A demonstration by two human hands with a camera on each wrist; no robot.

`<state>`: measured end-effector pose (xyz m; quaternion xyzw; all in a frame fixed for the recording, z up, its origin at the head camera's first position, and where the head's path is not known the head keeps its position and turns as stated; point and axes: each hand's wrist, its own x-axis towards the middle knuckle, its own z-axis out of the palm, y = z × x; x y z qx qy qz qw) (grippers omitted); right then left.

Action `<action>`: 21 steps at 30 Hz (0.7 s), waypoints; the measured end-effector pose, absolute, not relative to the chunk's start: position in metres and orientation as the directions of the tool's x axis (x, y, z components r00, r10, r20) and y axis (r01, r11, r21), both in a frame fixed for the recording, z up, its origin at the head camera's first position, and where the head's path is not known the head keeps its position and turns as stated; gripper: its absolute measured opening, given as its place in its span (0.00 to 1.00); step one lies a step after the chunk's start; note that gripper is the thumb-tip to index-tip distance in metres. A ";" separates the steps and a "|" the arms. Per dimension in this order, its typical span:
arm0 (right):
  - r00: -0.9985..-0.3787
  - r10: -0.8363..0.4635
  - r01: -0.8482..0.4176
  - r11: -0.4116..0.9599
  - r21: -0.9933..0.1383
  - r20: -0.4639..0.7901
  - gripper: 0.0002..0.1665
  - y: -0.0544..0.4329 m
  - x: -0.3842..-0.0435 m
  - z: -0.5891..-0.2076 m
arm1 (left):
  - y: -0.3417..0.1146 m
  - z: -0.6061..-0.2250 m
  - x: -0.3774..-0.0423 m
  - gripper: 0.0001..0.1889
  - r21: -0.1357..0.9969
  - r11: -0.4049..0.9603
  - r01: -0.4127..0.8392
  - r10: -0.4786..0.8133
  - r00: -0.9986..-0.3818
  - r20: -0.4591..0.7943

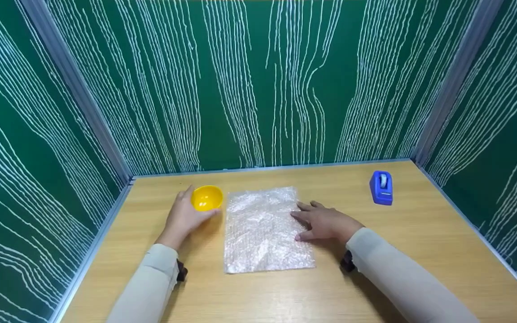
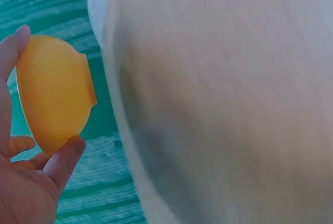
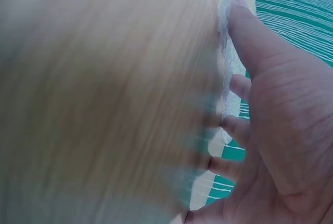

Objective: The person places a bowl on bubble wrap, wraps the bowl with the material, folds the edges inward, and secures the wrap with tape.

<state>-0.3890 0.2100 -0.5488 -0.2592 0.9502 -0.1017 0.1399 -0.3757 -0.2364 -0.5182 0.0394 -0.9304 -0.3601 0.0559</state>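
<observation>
My left hand (image 1: 185, 214) grips a small yellow bowl (image 1: 208, 198) by its sides, thumb on one side and fingers on the other. In the left wrist view, the bowl (image 2: 54, 91) shows its outer wall and foot, with a gap between the foot and the table. A rectangular sheet of bubble wrap (image 1: 265, 231) lies flat on the table just right of the bowl. Fingers spread, my right hand (image 1: 328, 223) rests at the right edge of the sheet. From the right wrist, the thumb (image 3: 250, 31) overlaps the edge of the wrap (image 3: 229, 63).
A blue tape dispenser (image 1: 382, 188) stands at the back right of the wooden table (image 1: 267, 296). Green panels (image 1: 240, 89) with wavy white lines rise at the back and both sides, joined by grey metal posts (image 1: 456, 80).
</observation>
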 end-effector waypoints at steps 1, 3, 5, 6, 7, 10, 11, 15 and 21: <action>-0.827 -0.519 -0.462 0.847 -0.263 -0.216 0.55 0.210 -0.389 -0.549 | -0.230 -0.517 -0.375 0.70 0.676 0.737 -0.013 -0.099 -0.991 0.088; -0.827 -0.518 -0.463 0.848 -0.258 -0.218 0.55 0.210 -0.389 -0.549 | -0.218 -0.514 -0.374 0.69 0.678 0.735 0.021 -0.072 -0.991 0.109; -0.828 -0.516 -0.458 0.849 -0.265 -0.221 0.55 0.211 -0.388 -0.548 | -0.206 -0.512 -0.372 0.68 0.690 0.723 0.037 -0.055 -0.992 0.112; -0.828 -0.514 -0.454 0.849 -0.271 -0.224 0.55 0.211 -0.388 -0.547 | -0.199 -0.511 -0.371 0.67 0.698 0.715 0.043 -0.045 -0.993 0.108; -0.828 -0.512 -0.451 0.850 -0.272 -0.227 0.55 0.211 -0.388 -0.547 | -0.194 -0.511 -0.370 0.67 0.702 0.710 0.049 -0.035 -0.994 0.104; -0.830 -0.506 -0.441 0.853 -0.281 -0.234 0.55 0.211 -0.386 -0.546 | -0.178 -0.510 -0.367 0.67 0.718 0.693 0.065 -0.009 -0.995 0.098; -0.830 -0.505 -0.440 0.853 -0.280 -0.235 0.55 0.211 -0.386 -0.546 | -0.174 -0.510 -0.366 0.67 0.722 0.689 0.067 -0.006 -0.995 0.098; -0.831 -0.506 -0.439 0.852 -0.284 -0.232 0.55 0.210 -0.387 -0.545 | -0.160 -0.511 -0.363 0.71 0.726 0.683 0.074 0.007 -0.995 0.095; -0.835 -0.489 -0.420 0.863 -0.282 -0.253 0.55 0.209 -0.388 -0.546 | -0.145 -0.514 -0.362 0.71 0.739 0.669 0.075 0.035 -0.997 0.069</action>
